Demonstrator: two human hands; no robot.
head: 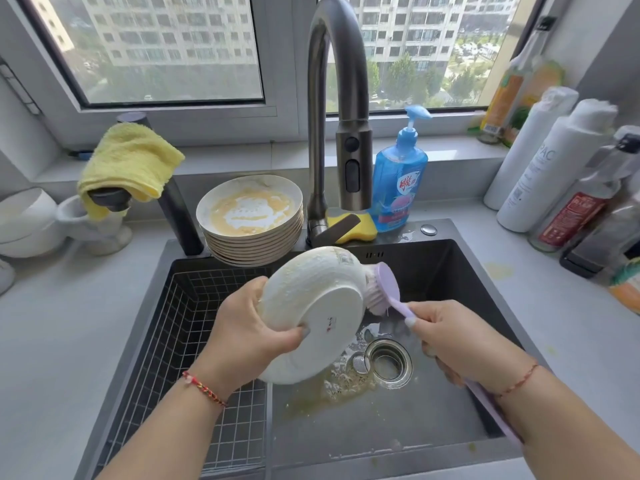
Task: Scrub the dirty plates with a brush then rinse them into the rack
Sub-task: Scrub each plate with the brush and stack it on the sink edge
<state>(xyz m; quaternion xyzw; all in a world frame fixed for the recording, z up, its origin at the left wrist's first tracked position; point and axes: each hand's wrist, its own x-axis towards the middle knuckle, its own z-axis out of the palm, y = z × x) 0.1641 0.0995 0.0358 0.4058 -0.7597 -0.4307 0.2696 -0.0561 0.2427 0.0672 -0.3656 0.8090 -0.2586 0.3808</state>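
A: Head view. Why is the plate [313,315] held up on edge over the sink [450,420]?

B: So I judge the suds drip into the basin, not onto the counter [62,341]. The left hand [249,327] grasps it, fingers curled round the near rim, thumb on the underside, which faces us. The dirty face is turned away.

A: And the brush [382,289]?

B: The right hand [460,344] is clenched round its lilac handle, which runs back under the wrist. The bristles touch the plate's far edge, just beyond those fingers.

A: What holds what?

B: Beyond the left fingers a stack [251,220] of plates sits by the tap [332,109], the top one holding yellowish residue. Below the left hand the wire rack [194,341] in the sink holds nothing I can see. Under the right fingers, foam and yellow slop lie round the drain [389,362].

A: Soap?

B: A blue bottle [400,178], well beyond the right fingers, partly full.
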